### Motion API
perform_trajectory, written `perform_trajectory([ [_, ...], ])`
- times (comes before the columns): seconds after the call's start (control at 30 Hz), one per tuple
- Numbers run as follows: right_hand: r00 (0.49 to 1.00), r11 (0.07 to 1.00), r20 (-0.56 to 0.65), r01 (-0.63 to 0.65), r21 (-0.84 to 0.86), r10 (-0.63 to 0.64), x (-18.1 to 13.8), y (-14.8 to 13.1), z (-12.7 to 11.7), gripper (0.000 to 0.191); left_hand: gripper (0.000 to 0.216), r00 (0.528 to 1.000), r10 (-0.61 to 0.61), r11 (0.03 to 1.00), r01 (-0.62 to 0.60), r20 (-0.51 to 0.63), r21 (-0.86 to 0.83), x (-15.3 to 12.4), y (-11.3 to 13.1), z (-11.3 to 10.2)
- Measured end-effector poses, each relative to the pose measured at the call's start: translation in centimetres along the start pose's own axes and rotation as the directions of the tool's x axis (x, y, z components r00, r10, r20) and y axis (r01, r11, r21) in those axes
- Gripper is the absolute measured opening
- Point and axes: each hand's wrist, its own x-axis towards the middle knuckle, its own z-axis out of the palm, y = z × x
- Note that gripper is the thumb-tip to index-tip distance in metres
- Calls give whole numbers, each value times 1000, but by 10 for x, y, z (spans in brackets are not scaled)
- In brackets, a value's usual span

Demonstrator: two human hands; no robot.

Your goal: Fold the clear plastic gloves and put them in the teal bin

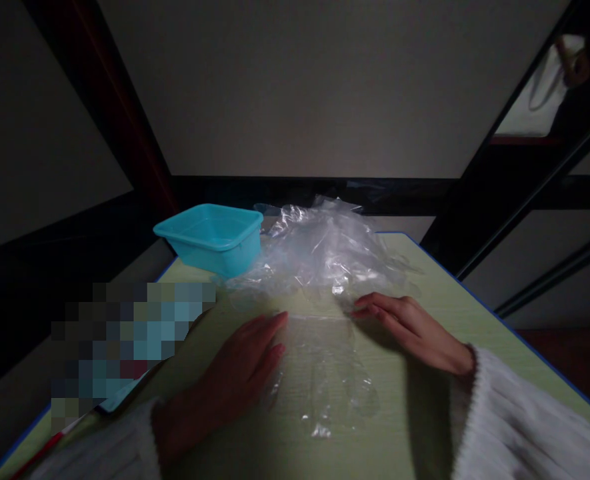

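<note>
A clear disposable plastic glove (325, 373) lies flat on the table, its cuff away from me and its fingers pointing my way. My left hand (239, 363) rests at the left side of the cuff, fingers stretched out and thumb apart. Across from it, my right hand (407, 327) is at the cuff's right corner with fingers extended; its fingertips are close to or touching the plastic, I cannot tell which. Just beyond the hands sits a heap of crumpled clear plastic gloves (329, 247).
A turquoise plastic basket (209, 233) stands at the back left, against the heap. A blurred-out item lies on the left, with a red and white stick (49, 443) near it. The pale green table (385, 427) has a blue edge. A wall panel (305, 87) rises behind.
</note>
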Motion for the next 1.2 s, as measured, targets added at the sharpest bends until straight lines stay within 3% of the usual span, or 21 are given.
perform_trajectory([
  [0.27, 984, 982, 136, 136, -132, -118, 3, -1, 3, 29, 39, 999, -40, 999, 40, 21, -8, 0, -1, -1],
  [0.53, 967, 945, 200, 209, -252, -161, 5, -4, 5, 34, 42, 999, 0, 998, -3, 46, 66, 2, -3, 2],
  [0.7, 960, 939, 215, 230, -255, -177, 7, -7, 6, 35, 42, 995, 19, 993, -30, 99, 116, 5, -3, 0],
  [1.2, 896, 937, 325, 343, -68, -304, 2, -35, 13, 31, 39, 996, 26, 987, -40, 90, 156, 11, -10, -1],
])
